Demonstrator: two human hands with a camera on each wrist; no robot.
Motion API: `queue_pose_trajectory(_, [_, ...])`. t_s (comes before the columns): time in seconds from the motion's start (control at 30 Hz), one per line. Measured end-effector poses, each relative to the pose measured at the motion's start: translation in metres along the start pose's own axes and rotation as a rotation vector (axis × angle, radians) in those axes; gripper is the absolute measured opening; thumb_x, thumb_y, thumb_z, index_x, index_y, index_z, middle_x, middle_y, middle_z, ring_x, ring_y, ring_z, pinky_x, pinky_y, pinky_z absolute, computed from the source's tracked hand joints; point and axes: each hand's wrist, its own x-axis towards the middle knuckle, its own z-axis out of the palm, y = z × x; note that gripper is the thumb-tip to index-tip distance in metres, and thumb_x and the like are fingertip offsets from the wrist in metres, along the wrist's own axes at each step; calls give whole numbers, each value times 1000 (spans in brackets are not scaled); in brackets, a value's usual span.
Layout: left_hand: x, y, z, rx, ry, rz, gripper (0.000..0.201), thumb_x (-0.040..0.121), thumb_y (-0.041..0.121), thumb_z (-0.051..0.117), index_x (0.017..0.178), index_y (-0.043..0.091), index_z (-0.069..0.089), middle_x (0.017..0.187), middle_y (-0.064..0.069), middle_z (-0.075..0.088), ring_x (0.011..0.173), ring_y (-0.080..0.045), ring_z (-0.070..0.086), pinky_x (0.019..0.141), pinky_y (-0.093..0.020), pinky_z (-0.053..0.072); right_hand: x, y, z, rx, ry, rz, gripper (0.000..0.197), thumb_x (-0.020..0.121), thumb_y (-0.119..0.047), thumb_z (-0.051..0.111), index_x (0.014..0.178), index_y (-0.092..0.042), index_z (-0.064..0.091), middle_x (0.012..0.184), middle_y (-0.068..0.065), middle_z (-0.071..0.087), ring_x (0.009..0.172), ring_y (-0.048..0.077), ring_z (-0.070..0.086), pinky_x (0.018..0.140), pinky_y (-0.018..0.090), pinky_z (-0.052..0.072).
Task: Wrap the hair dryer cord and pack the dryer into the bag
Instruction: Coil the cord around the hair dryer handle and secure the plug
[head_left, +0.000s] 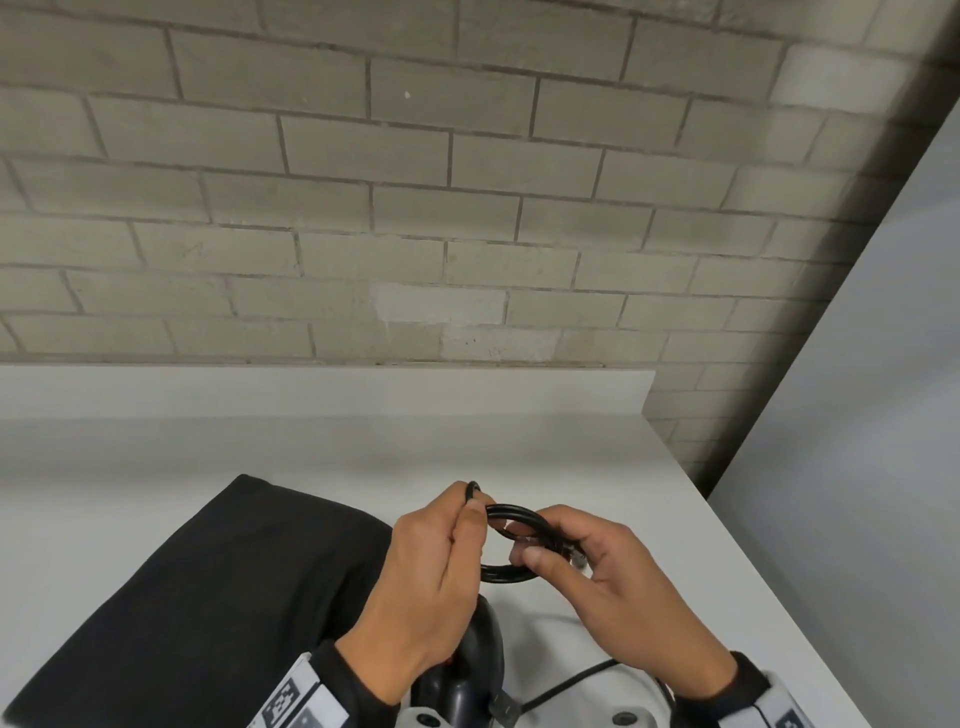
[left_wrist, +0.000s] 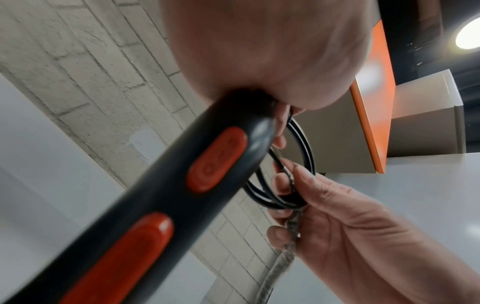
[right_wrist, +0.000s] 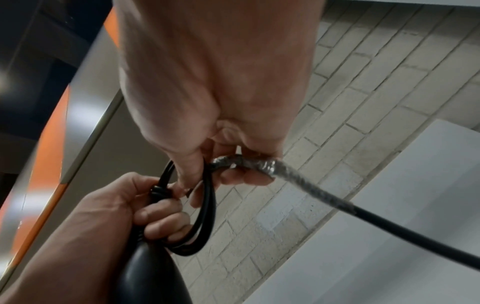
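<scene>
A black hair dryer (head_left: 483, 649) with orange switches (left_wrist: 215, 160) hangs handle-up below my hands. My left hand (head_left: 467, 512) grips the top of the handle together with a small coil of the black cord (head_left: 511, 571). My right hand (head_left: 530, 551) pinches the opposite side of the coil at a grey tape-wrapped stretch of cord (right_wrist: 259, 166). From there the loose cord (right_wrist: 389, 222) runs away to the lower right. The black bag (head_left: 208, 582) lies flat on the white table (head_left: 649, 519), left of my hands. The dryer's head is hidden below the frame.
A grey brick wall (head_left: 415, 208) stands behind the table. The table's right edge (head_left: 727, 545) runs diagonally close to my right hand. A beige and orange cabinet (left_wrist: 374, 102) shows in the wrist views.
</scene>
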Motion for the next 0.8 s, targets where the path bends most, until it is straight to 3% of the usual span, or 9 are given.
queue_pose_trajectory(0.1, [2,2,0,39,-3,-34,35,96,34,35,74,17,55,49,9,41,47,-7,34,48,-23,30,-1,1,3,14,79,-15,15,92,-14,65,95,-27,71,85,-14,68,82,7,59,71,9,39])
queue_pose_trajectory(0.23, [2,7,1,47,-11,-51,34,96,33,34,75,19,58,48,9,44,46,-7,34,48,-25,31,-5,4,8,56,150,-27,14,91,-11,66,92,-24,71,85,-13,69,86,7,60,73,8,39])
queue_pose_trajectory(0.33, [1,8,2,50,-5,-44,35,95,36,34,74,21,58,49,8,44,46,-7,36,47,-23,32,-7,10,14,81,231,-46,14,90,-12,67,95,-25,71,87,-9,69,88,12,61,74,17,44])
queue_pose_trajectory(0.47, [1,9,3,75,-22,-28,32,96,31,34,75,21,56,50,8,42,45,-7,36,47,-19,31,-12,18,19,184,270,-43,16,89,-9,68,97,-23,72,85,-7,68,81,10,59,72,29,44])
queue_pose_trajectory(0.57, [1,7,3,71,-39,-32,31,96,32,32,92,23,61,49,9,42,45,-7,36,48,-19,31,-13,18,19,209,252,-54,13,89,-16,67,97,-26,71,89,-1,70,86,19,61,79,44,49])
queue_pose_trajectory(0.63, [0,6,2,34,-39,-40,33,95,37,32,101,27,63,49,8,41,46,-7,36,49,-21,31,-13,18,15,217,207,-82,9,89,-21,65,95,-25,70,94,0,67,90,23,60,84,44,50])
queue_pose_trajectory(0.7, [-1,7,2,-31,-53,-42,33,92,42,32,89,30,62,50,7,37,48,-8,33,48,-24,30,-12,18,10,217,153,-95,9,88,-26,65,94,-24,71,100,-2,62,96,24,59,88,39,49])
queue_pose_trajectory(0.8, [1,9,2,-60,-71,-81,32,96,32,33,71,34,54,52,7,33,49,-12,30,48,-28,28,-12,21,12,169,188,-112,11,86,-28,67,97,-26,71,109,-5,59,105,22,59,91,34,49])
